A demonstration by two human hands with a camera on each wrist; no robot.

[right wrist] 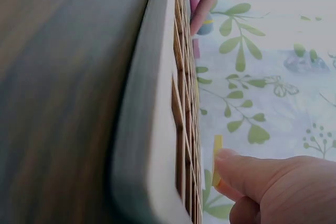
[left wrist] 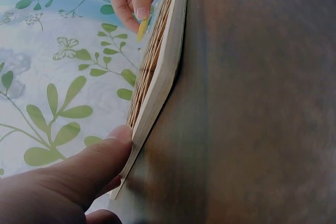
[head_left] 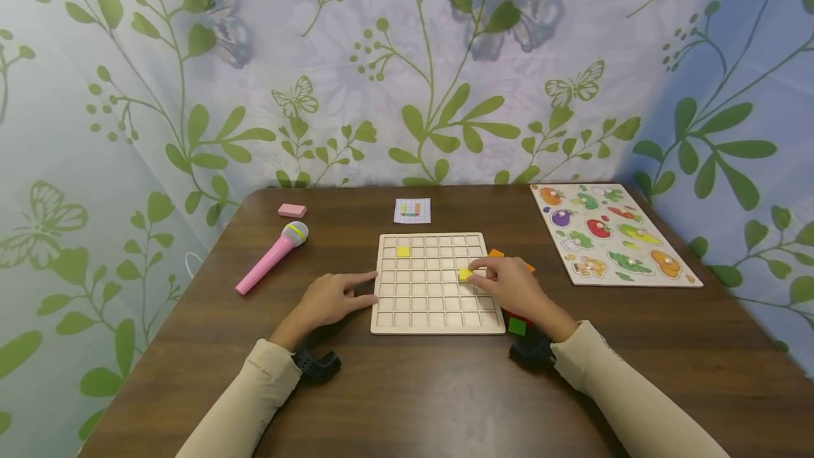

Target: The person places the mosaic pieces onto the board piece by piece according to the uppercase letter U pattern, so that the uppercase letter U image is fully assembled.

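A square wooden grid board [head_left: 439,320] lies flat on the table. One yellow square tile [head_left: 403,251] sits in a cell near its top left. My right hand [head_left: 511,285] pinches another yellow tile [right wrist: 218,158] between thumb and finger, held above the cells on the board's right side. At the board's left edge, my left hand [head_left: 331,297] rests with thumb and forefinger spread, their tips touching the rim. In the left wrist view, the left thumb [left wrist: 105,156] lies against the board's edge.
Orange, red and green tiles [head_left: 518,326] lie right of the board, partly hidden by the right hand. Behind the board is a small pattern card [head_left: 413,210]. A pink microphone [head_left: 273,258] and pink block [head_left: 292,210] lie left; a vegetable puzzle board [head_left: 617,235] lies right.
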